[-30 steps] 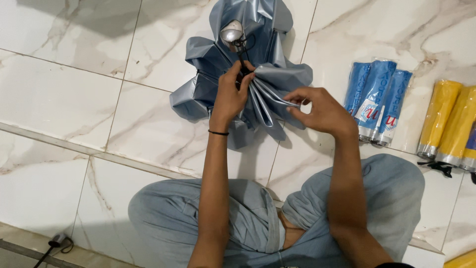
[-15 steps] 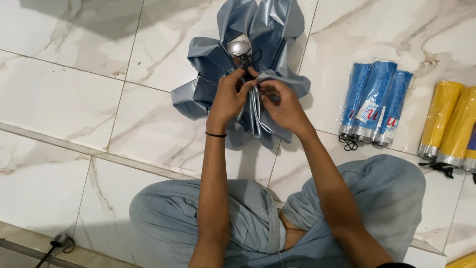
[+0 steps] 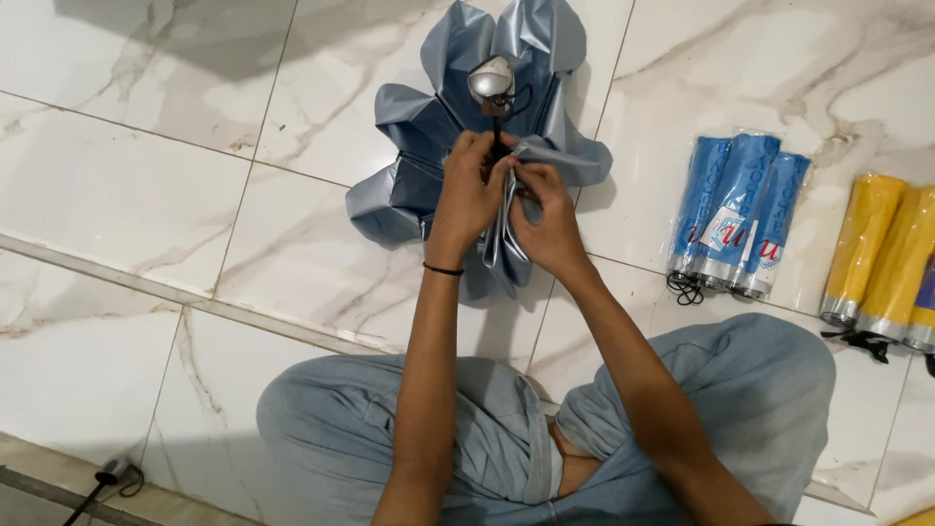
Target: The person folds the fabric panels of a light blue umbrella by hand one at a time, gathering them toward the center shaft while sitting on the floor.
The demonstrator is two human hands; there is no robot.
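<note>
Fingers (image 3: 484,156) of both our hands pinch the grey umbrella's (image 3: 429,146) gathered folds below its handle (image 3: 490,78); most panels remain loose, unfolded

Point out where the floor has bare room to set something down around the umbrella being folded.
Bare tile lies left of the grey umbrella, out to the floor's raised step, and top right above the blue packed umbrellas. Crowded: the right side, where blue and yellow packed umbrellas lie, and around both hands.
</note>
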